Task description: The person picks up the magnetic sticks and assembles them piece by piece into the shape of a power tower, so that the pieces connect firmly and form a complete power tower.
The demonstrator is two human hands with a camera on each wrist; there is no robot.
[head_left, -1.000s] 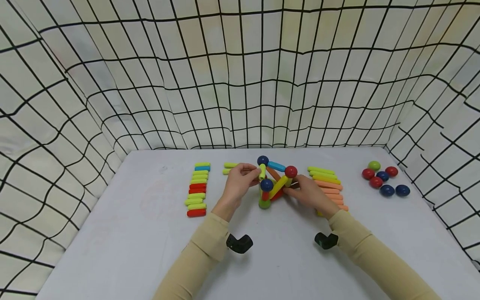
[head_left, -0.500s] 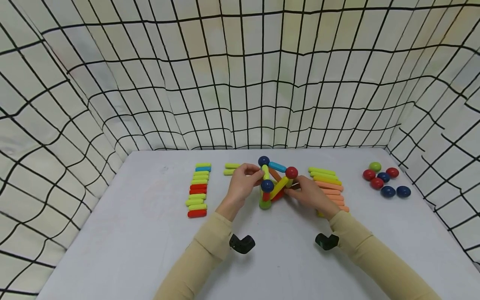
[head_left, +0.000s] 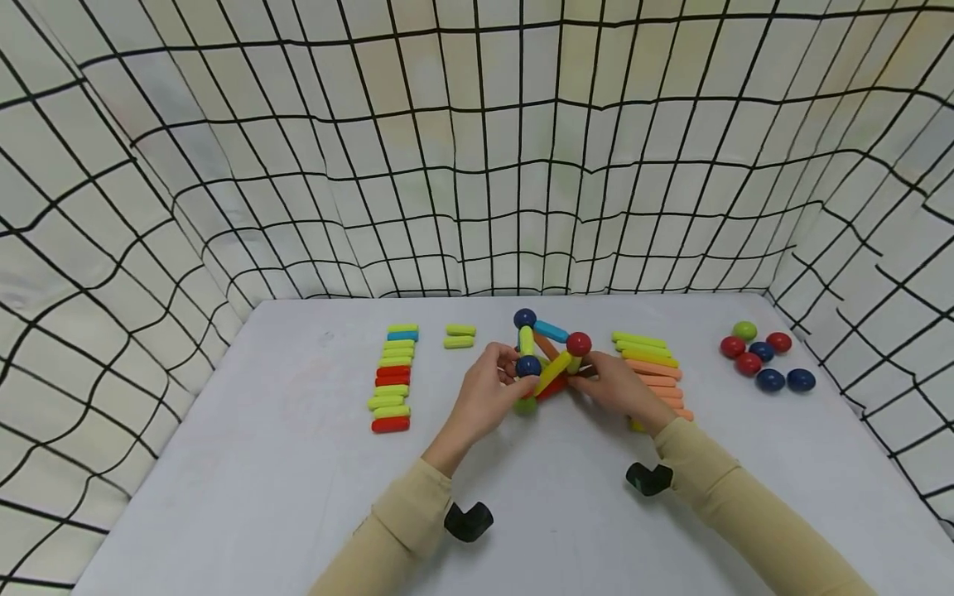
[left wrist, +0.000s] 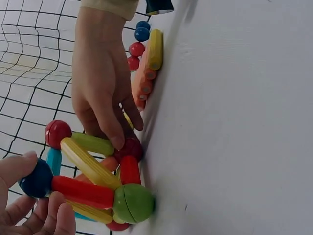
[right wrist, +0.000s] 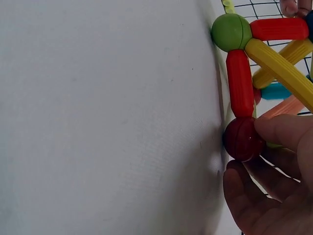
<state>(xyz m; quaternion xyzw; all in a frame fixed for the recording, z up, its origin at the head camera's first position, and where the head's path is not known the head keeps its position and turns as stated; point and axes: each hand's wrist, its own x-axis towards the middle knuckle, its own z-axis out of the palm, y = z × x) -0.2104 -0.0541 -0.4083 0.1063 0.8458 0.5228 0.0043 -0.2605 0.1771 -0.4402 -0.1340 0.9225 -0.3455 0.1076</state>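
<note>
Here's your left hand (head_left: 488, 393), thumb and fingers pinching the navy ball (left wrist: 36, 179) at the frame's upper near corner! Your right hand (head_left: 614, 385) works lower, thumb and curled fingers gripping a dark red ball (right wrist: 243, 140) at the base. The ball-and-rod frame (head_left: 555, 374) stands on the white table (head_left: 261, 430), between the column of short rods (head_left: 392, 382) and the longer peach rods (head_left: 659, 380). Left wrist view now: there's the red rod (left wrist: 83, 192) from navy ball to green ball (left wrist: 134, 203), largely hidden behind your hand from the head. That dark red ball? Plain in both wrist views, hard to make out from the head. Only the head view catches the loose lime ball (head_left: 744, 330).
</note>
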